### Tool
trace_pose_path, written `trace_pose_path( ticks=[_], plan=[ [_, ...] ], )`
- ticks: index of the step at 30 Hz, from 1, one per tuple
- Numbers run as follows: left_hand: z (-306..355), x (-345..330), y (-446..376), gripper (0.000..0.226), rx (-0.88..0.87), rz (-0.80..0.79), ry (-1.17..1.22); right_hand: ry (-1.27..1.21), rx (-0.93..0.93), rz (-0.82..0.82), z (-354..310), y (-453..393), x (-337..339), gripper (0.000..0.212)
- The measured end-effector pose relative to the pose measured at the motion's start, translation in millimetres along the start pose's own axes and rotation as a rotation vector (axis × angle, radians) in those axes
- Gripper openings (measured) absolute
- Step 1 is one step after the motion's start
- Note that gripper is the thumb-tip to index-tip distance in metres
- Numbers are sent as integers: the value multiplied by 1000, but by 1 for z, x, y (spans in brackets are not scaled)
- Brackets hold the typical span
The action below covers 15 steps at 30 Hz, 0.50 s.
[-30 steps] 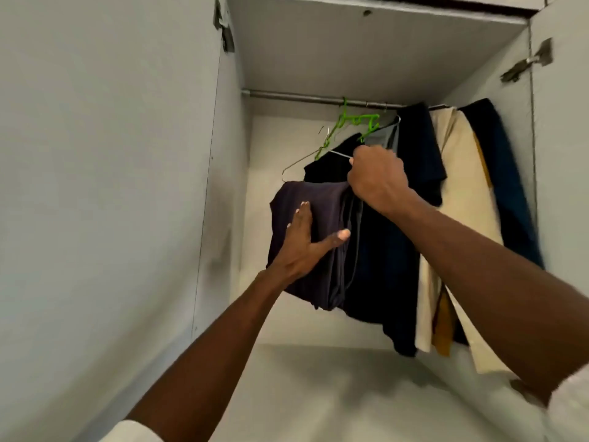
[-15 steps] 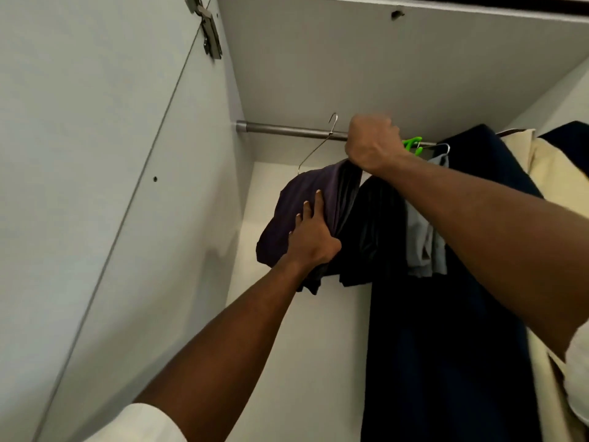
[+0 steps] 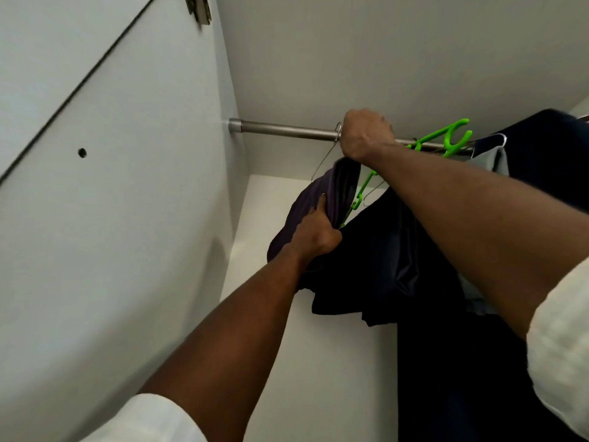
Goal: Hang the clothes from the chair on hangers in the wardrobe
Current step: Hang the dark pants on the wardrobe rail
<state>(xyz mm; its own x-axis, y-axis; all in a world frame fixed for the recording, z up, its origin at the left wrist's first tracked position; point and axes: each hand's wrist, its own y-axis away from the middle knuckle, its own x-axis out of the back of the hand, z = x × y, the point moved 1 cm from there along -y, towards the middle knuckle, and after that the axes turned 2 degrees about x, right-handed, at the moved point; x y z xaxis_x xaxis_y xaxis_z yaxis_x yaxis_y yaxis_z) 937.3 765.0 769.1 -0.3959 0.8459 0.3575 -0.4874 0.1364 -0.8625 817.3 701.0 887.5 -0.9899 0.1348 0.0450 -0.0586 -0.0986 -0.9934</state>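
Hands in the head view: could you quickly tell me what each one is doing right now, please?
Left hand: grips the purple garment.
Right hand: closed on the wire hanger, up at the rail.

Soft, even light — slight motion blur, wide-angle bending at edges.

Plain purple garment (image 3: 306,205), bright green hanger (image 3: 452,140), navy clothes (image 3: 382,260), silver rail (image 3: 287,130).
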Motion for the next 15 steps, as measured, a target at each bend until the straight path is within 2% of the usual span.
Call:
trace_pose_path(
  ticks=[10, 13, 15],
  plan=[
    [-29, -24, 3, 104, -24, 29, 145, -11, -12, 3, -21, 7, -21, 33],
    [-32, -25, 3, 98, -26, 54, 162, -101, -102, 46, -20, 13, -20, 32],
    [-33, -23, 6, 97, -38, 85, 167, -252, -211, 40, -15, 19, -22, 32]
  ],
)
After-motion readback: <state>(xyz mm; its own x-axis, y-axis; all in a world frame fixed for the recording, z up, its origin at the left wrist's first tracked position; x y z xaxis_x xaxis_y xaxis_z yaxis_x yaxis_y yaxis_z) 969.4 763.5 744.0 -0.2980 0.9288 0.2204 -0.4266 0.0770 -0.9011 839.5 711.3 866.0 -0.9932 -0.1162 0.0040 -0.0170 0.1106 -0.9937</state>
